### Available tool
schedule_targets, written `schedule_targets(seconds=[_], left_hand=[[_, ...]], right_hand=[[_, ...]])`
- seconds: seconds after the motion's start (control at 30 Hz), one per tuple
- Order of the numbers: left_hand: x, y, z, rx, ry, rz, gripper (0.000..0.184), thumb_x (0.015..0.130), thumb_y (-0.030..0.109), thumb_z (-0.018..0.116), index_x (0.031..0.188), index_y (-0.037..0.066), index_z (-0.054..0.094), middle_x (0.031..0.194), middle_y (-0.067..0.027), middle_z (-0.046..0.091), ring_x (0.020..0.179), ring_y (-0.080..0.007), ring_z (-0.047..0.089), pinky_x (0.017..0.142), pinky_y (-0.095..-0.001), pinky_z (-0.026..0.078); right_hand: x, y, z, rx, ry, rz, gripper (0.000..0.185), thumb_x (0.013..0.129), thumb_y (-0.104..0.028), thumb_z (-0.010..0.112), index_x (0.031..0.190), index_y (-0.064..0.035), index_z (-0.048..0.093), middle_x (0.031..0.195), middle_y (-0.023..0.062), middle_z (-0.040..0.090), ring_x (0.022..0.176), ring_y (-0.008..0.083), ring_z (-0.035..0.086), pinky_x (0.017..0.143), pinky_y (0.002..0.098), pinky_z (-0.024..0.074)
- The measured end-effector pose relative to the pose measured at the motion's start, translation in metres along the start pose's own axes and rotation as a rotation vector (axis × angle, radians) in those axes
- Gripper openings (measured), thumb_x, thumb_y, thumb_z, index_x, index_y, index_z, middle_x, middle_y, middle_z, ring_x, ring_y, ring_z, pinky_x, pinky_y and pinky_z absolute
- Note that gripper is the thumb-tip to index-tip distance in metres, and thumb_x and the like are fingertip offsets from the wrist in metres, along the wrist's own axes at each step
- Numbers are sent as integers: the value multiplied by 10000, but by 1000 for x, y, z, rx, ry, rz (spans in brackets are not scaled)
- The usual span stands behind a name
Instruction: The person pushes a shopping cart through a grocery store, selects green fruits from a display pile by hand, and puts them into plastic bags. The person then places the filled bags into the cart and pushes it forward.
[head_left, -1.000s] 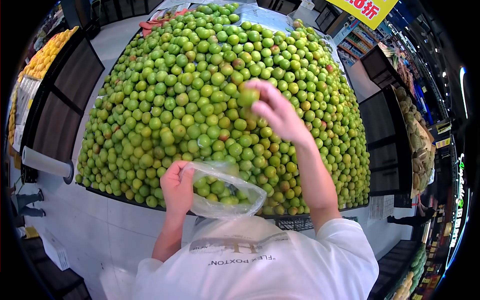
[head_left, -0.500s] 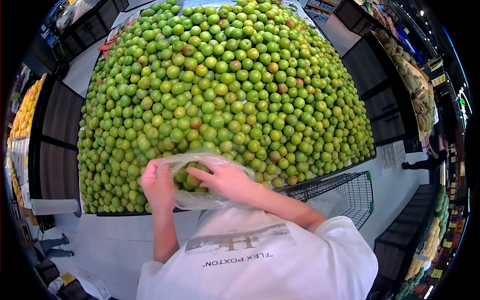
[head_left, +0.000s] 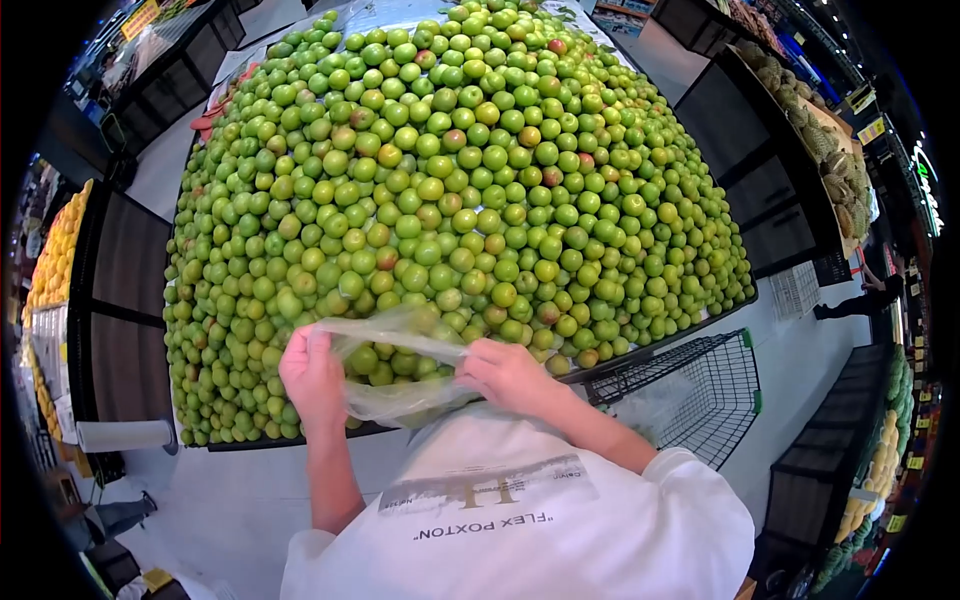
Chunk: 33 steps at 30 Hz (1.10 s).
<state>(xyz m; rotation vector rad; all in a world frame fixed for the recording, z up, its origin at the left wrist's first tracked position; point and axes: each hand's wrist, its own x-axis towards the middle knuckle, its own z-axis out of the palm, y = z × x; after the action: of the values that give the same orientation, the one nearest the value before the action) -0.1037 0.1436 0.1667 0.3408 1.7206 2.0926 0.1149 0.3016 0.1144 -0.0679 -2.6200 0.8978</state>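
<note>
Over the counter [head_left: 660,346], smooth round green fruits [head_left: 450,190] are heaped. At lower centre of the frame, the left hand [head_left: 312,372] and the right hand [head_left: 508,374] hold the rim of a transparent plastic bag [head_left: 385,402], its mouth wide.

A broad display stand [head_left: 265,443], its dark edge showing at lower left and lower right of the pile, fills the middle of the frame. Round green fruits [head_left: 430,190], some blushed red, lie heaped across it; whitish sheeting [head_left: 385,14] shows at the top.
</note>
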Motion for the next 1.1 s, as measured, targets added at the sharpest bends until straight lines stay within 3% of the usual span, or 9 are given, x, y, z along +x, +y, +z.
schedule_targets(seconds=[0.1,0.27,0.33,0.57,0.67,0.83,0.87,0.93,1.1], left_hand=[[-3,9,-3,57,-111,-35,152,1041,150,598,994,24,669,746,64,579,556,4,373,483,-189,248],[-6,28,10,52,-181,-23,140,1036,133,607,981,22,672,749,63,581,560,6,378,487,-186,252],[-3,32,20,52,-161,123,127,1031,108,606,964,17,664,739,62,578,546,9,365,474,-191,247],[-25,86,34,-108,-448,106,130,992,106,662,1029,-18,649,920,-26,664,749,-24,550,652,-159,414],[-32,89,50,-170,-554,167,358,912,90,755,1210,-40,605,1062,-46,662,847,-56,593,757,-187,474],[-69,79,108,-103,-1003,23,838,755,-105,805,1489,-57,404,1344,-76,592,1247,-171,571,1072,-308,447],[-80,73,124,-191,-1048,-15,730,764,-114,781,1429,-54,483,1284,-63,623,1171,-159,609,1016,-294,485],[-94,64,132,118,-1148,23,462,810,-96,735,1253,-30,623,1123,-50,689,1021,-128,649,899,-287,531],[-124,40,181,203,-1348,170,148,884,-34,670,1029,-9,684,909,-33,702,844,-93,636,759,-277,530]], right_hand=[[12,-15,-5,323,250,78,129,880,-69,758,905,-55,633,802,77,648,694,279,641,628,369,525],[33,-43,-31,453,316,147,133,873,-47,778,906,-49,649,809,69,669,679,205,630,600,325,497],[46,-50,-37,501,381,84,126,877,-43,772,904,-46,649,801,64,667,668,194,632,597,318,494],[72,-78,-79,652,498,-15,98,904,-52,755,904,-39,658,781,52,675,640,146,621,573,280,466],[67,-86,-102,608,583,-65,99,909,-75,757,909,-38,666,787,47,678,635,131,607,575,281,461],[35,-88,-122,433,705,-92,96,886,-45,775,917,-38,685,882,52,738,713,101,672,622,241,505],[26,-90,-124,403,737,-84,94,885,-45,775,921,-41,688,887,53,740,721,103,677,628,241,509],[3,-96,-132,375,784,-45,82,879,-36,769,910,-40,693,868,59,743,703,115,683,620,245,514],[-64,-111,-153,256,955,131,93,841,17,771,884,-23,700,791,64,729,682,118,694,599,244,522]])
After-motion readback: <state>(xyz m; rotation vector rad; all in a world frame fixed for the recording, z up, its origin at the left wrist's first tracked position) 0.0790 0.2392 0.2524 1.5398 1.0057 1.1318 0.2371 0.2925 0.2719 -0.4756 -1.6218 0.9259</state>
